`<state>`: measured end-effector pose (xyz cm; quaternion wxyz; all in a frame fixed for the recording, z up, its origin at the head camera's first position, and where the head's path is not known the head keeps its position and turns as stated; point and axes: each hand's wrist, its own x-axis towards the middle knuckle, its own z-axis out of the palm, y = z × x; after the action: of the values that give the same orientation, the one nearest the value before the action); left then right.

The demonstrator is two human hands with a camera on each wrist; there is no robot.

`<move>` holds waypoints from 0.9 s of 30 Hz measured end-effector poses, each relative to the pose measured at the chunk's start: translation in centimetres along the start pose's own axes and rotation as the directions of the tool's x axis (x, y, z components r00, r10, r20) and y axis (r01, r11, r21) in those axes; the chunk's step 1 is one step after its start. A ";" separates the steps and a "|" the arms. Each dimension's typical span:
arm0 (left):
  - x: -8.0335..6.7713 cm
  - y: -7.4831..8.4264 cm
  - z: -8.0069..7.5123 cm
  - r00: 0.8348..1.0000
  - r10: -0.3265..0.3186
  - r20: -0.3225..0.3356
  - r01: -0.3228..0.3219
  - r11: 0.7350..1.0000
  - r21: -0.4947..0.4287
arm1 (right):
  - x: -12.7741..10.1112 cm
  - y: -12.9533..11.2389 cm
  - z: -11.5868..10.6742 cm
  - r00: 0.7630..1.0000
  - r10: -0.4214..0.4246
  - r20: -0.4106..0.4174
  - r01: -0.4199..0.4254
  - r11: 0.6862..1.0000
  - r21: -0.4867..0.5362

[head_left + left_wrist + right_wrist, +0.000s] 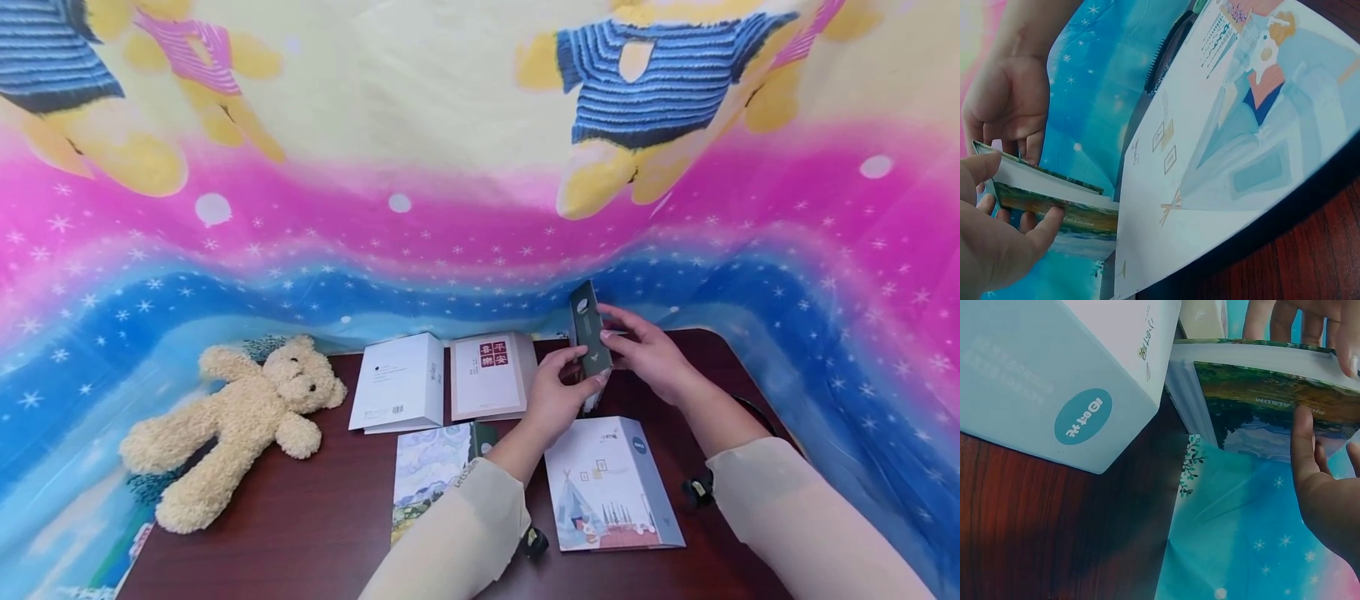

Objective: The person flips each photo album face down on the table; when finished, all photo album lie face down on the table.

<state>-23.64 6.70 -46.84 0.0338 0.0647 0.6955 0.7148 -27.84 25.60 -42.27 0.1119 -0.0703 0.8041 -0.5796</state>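
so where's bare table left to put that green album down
Bare wood shows between the teddy bear and the landscape-cover album, running to the near edge, and on the right past the tent-cover album. It is crowded at the back: the white album and red-label album sit side by side.

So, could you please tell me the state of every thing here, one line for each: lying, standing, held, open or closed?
Dark green photo album: closed, held upright above the table by both hands.
Left hand: grips the album's lower edge.
Right hand: holds the album's side.
Pale blue tent-picture book: closed, lying flat.
White book: closed, flat.
Red-label book: closed, flat.
Landscape-cover book: closed, flat.
Cream plush teddy bear: lying on its back.
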 end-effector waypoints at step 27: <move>0.4 -0.7 0.1 0.987 -0.131 0.089 0.125 0.989 0.079 | -1.1 0.6 -0.9 0.999 -0.008 -0.047 0.003 0.994 -0.107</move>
<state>-24.09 6.85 -47.54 0.1100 0.0545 0.7214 0.6815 -27.05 26.93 -42.49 0.0873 -0.0645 0.8361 -0.5377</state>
